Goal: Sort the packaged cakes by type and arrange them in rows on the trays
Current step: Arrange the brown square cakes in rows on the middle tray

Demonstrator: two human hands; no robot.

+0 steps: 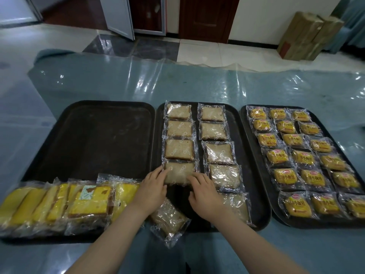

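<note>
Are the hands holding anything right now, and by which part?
Both hands touch one brown cake pack on the middle tray: left hand at its near-left corner, right hand at its near-right edge. Whether they grip or only press cannot be told.

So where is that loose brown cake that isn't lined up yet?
The loose brown cake lies tilted over the middle tray's near edge, between the person's forearms, just right of the yellow cakes.

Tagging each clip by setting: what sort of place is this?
Probably a plain room used as a packing or sorting workspace, not a shop: a table under clear plastic sheeting, taped cardboard boxes on the tiled floor, and dark trays of wrapped cakes.
</note>
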